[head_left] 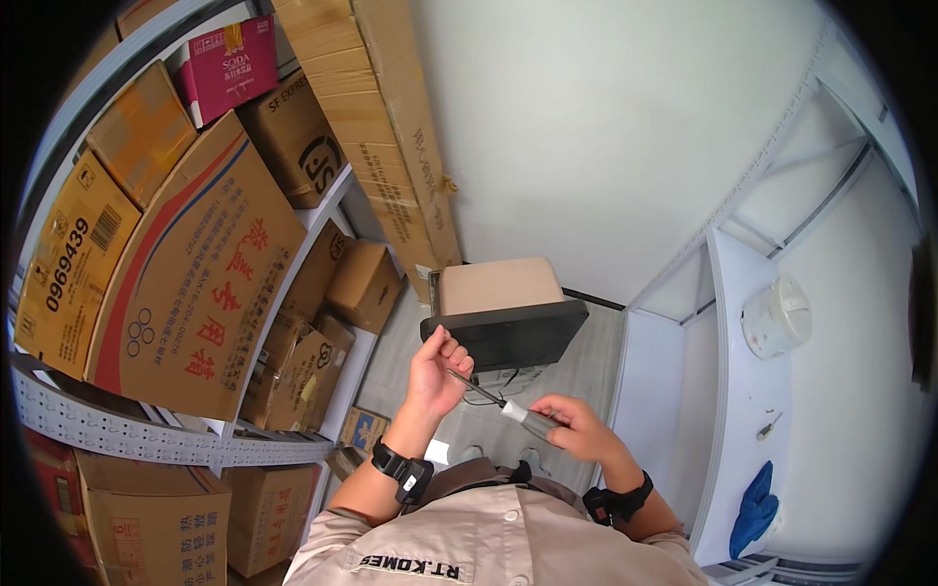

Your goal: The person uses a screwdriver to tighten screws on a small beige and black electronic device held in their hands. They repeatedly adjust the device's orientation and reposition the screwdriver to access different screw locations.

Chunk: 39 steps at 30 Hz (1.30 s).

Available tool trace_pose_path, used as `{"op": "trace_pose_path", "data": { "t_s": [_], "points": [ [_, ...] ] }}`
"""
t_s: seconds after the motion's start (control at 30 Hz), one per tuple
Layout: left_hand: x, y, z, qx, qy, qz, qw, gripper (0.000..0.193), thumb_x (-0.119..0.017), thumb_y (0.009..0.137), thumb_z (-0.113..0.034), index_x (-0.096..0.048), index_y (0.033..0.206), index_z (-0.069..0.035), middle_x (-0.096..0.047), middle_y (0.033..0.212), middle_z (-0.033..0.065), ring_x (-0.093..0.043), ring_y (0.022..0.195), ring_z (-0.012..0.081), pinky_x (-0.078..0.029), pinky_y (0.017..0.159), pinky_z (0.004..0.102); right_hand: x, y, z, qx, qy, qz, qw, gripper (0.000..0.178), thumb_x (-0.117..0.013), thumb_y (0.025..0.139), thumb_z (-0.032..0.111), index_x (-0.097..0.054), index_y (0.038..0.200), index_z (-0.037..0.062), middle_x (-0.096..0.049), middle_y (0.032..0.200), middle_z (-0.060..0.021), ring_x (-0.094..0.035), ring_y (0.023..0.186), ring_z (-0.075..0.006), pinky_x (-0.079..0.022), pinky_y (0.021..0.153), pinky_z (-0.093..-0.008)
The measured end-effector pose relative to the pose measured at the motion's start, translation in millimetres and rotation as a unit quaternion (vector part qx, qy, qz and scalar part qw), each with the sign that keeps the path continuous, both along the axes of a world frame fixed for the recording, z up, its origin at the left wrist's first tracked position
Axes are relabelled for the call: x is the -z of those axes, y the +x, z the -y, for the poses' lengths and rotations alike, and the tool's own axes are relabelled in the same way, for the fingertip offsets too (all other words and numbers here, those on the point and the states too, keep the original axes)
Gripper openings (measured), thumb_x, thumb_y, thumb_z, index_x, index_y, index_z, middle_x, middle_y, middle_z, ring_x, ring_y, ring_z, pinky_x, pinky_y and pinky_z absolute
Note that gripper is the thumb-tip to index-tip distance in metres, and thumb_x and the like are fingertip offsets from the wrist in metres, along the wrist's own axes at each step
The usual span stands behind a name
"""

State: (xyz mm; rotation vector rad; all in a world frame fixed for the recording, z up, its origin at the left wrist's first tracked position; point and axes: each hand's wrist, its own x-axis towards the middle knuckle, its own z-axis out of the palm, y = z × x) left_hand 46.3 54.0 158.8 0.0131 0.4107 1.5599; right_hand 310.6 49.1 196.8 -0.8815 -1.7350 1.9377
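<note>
A screwdriver with a thin dark shaft and a grey and white handle is in the middle of the view, held across in front of the person's chest. It lies tilted, with the tip up and to the left and the handle down and to the right.

The right hand is closed around the handle, with the fingers curled over it. The left hand is at the other end: its fingers are bent and pressed around the tip of the shaft, the thumb side facing the person. Both wrists carry a black band with a small device on it.

Just beyond the hands, farther away, stands a dark box-like device with a beige top, and thin cables hang under it. The left hand is very near its lower left corner, but I cannot tell if it touches it.

On the left there are metal shelves filled with many cardboard boxes, and one pink box is at the far top.

On the right is a white counter. On it, well apart from the hands, stand a white round appliance, a small screwdriver, and nearer a blue cloth.
</note>
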Motion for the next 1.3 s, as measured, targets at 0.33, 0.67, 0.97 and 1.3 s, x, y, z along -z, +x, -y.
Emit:
{"op": "trace_pose_path", "data": {
  "t_s": [0.33,0.67,0.97,1.3],
  "points": [
    [11.7,17.2,-1.8,0.043,-0.001,0.005,0.999,0.023,-0.054,0.097,-0.033,-0.062,0.090,-0.014,-0.046,0.070,-0.0049,-0.041,0.062,0.0099,-0.037,0.058,0.0251,-11.7,0.4,1.5,0.084,0.007,-0.020,0.996,0.037,-0.051,0.075,-0.004,-0.059,0.112,-0.0037,-0.059,0.087,-0.0020,-0.051,0.068,-0.0049,-0.040,0.057,-0.0220],
    [9.7,14.4,-4.3,0.067,0.035,-0.047,0.996,0.019,-0.054,0.098,-0.028,-0.064,0.098,-0.012,-0.048,0.070,-0.0060,-0.040,0.062,0.0077,-0.037,0.057,0.0227,-9.4,-0.9,5.3,0.110,-0.006,-0.023,0.994,0.037,-0.051,0.075,-0.004,-0.060,0.111,-0.0034,-0.059,0.087,-0.0018,-0.050,0.068,-0.0051,-0.040,0.058,-0.0219],
    [6.0,27.9,-11.9,0.076,-0.049,-0.190,0.978,0.017,-0.059,0.095,-0.022,-0.062,0.099,-0.006,-0.039,0.063,-0.0072,-0.033,0.056,0.0050,-0.032,0.052,0.0211,14.9,9.6,8.7,0.169,0.168,0.018,0.971,0.037,-0.059,0.070,-0.002,-0.063,0.107,0.0009,-0.053,0.087,-0.0039,-0.050,0.070,-0.0110,-0.041,0.063,-0.0240],
    [60.3,96.1,-38.6,0.195,-0.177,-0.159,0.951,0.017,-0.060,0.095,-0.026,-0.064,0.096,-0.009,-0.030,0.060,-0.0078,-0.025,0.051,0.0059,-0.025,0.050,0.0236,41.3,59.9,43.9,0.317,0.145,0.096,0.932,0.034,-0.065,0.079,0.005,-0.062,0.113,0.0021,-0.058,0.091,-0.0054,-0.055,0.075,-0.0132,-0.045,0.067,-0.0260]
  ]
}}
